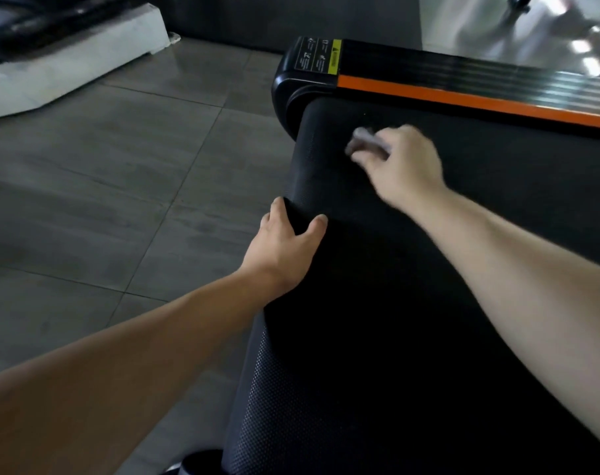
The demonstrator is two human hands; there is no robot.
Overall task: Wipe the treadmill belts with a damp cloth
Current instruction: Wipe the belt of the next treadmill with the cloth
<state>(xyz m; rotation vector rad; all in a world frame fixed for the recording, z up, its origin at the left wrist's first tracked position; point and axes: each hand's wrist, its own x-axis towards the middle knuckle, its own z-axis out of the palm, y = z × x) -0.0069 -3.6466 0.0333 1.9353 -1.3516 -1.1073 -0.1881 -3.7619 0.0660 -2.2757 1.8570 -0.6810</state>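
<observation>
Pressing cloth (365, 142) on belt (429, 269) | right hand (403, 164) fingers curled round it | left hand (285, 246) fingers gripping belt edge

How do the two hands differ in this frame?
The left hand grips the belt at its rounded end, holding nothing else; the right hand holds a grey cloth. The left hand is nearer the camera; the right hand reaches farther across the belt, near the orange rail. The left hand looks sharp; the right hand is blurred. Both are on the same belt.
</observation>
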